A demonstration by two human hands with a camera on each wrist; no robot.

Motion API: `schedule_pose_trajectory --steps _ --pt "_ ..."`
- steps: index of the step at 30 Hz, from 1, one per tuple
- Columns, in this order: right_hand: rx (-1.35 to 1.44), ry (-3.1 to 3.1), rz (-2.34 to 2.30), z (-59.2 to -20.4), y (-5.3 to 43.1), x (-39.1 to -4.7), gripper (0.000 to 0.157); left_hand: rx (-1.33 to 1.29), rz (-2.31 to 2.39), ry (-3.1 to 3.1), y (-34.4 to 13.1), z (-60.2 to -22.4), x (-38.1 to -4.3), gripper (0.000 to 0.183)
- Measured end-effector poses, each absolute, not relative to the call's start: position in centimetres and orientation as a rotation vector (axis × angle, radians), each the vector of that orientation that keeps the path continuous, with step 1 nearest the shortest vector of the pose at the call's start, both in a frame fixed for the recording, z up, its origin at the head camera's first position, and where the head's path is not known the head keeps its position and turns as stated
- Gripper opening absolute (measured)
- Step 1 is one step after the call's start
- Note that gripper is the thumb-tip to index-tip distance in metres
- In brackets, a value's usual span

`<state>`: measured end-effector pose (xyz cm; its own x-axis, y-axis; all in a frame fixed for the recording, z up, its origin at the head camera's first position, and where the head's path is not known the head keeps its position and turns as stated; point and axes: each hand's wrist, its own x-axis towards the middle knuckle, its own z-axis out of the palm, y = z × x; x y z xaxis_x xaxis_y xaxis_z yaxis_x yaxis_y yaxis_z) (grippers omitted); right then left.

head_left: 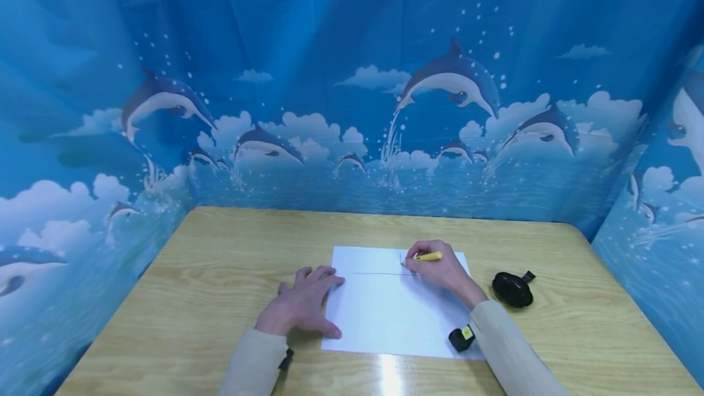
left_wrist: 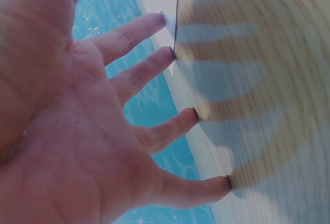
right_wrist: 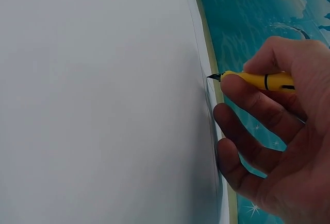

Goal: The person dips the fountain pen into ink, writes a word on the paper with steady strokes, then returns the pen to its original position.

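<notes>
Via remote feed I log line-drawing in hand: right hand (head_left: 441, 269) pinching yellow fountain pen (head_left: 430, 256), nib (right_wrist: 214, 77) near a drawn line (head_left: 379, 274) high on the white paper (head_left: 385, 316), left hand (head_left: 304, 305) spread, gripping nothing, at its left edge; next stroke, I judge, needs paper steady.

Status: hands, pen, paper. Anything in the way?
Right hand pinches yellow pen, nib at paper. Left hand spread at paper's left edge. Black oval object off paper, right side, clear.

A dolphin-print curtain (head_left: 352, 35) backs a table (head_left: 231, 249) bearing a black object (head_left: 511, 289).
</notes>
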<state>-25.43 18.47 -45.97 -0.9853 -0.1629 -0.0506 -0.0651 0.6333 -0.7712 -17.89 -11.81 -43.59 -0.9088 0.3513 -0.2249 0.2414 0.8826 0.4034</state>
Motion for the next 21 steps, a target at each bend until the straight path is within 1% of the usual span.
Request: schedule_pose_trajectory --steps 21 --pt "-0.277 2.715 -1.293 -45.79 18.73 -24.61 0.004 0.443 0.550 2.765 -11.77 -43.49 -17.82 0.098"
